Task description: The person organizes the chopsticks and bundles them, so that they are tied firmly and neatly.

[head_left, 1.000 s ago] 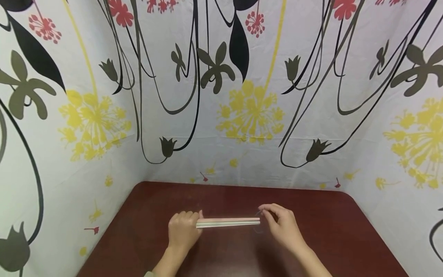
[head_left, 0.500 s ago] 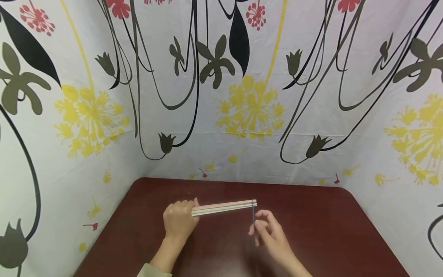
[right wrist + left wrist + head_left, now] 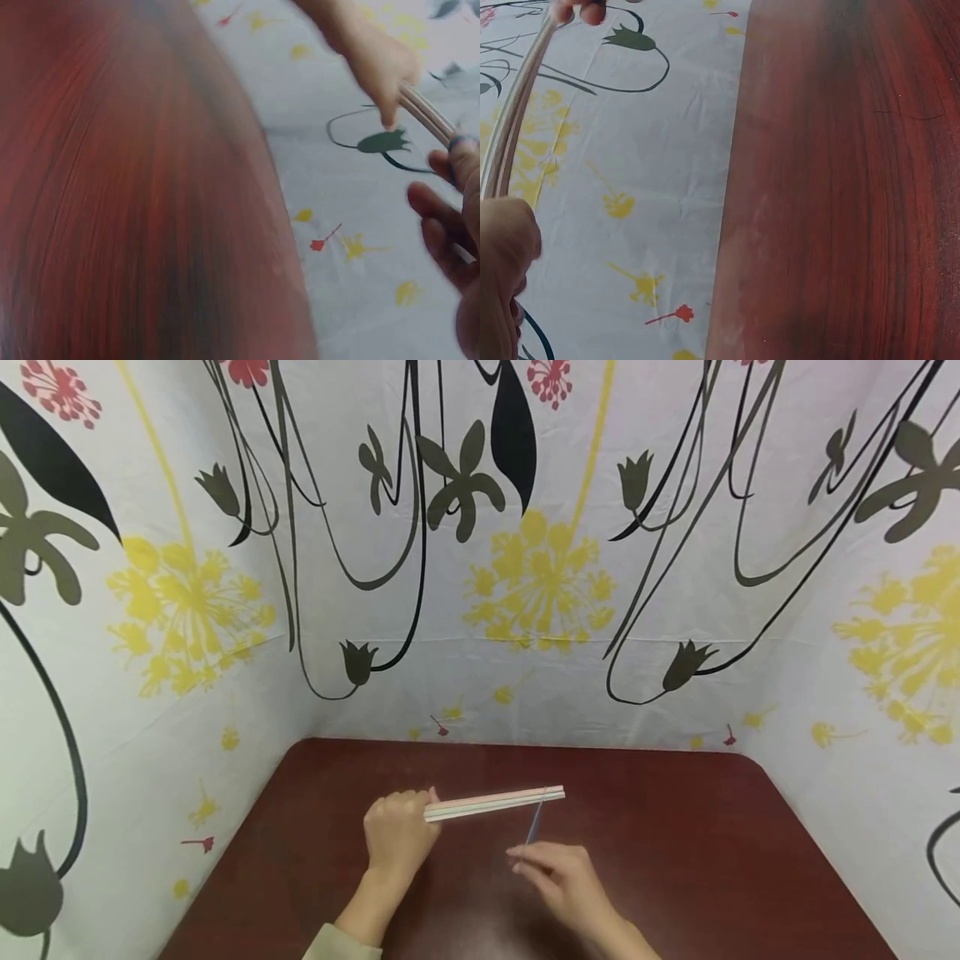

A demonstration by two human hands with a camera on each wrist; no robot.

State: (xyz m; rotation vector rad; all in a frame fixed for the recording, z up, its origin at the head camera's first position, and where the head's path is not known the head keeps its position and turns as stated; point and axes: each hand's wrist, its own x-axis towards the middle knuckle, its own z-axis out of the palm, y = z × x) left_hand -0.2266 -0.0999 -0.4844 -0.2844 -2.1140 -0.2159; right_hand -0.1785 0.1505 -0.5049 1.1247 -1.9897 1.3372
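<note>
My left hand (image 3: 401, 832) grips one end of a bundle of slim pale chopsticks (image 3: 491, 803), pinkish and pale green, held out to the right over the table. A thin bluish elastic band (image 3: 534, 823) loops near their free end and is pulled down and toward me. My right hand (image 3: 561, 877) pinches the lower end of that band between thumb and fingers, below the sticks. In the left wrist view the chopsticks (image 3: 517, 105) run up from my left fist (image 3: 502, 247). At the right edge of the right wrist view, fingers of my right hand (image 3: 469, 195) overlap the chopsticks' end.
Both hands are above a dark red-brown table (image 3: 675, 843) with rounded far corners. A white cloth (image 3: 420, 618) printed with flowers and stems hangs around its far side and both flanks.
My right hand has come from the chopsticks' tip to below them, drawing the band down and slightly left. The chopsticks have risen and tilted up at the free end.
</note>
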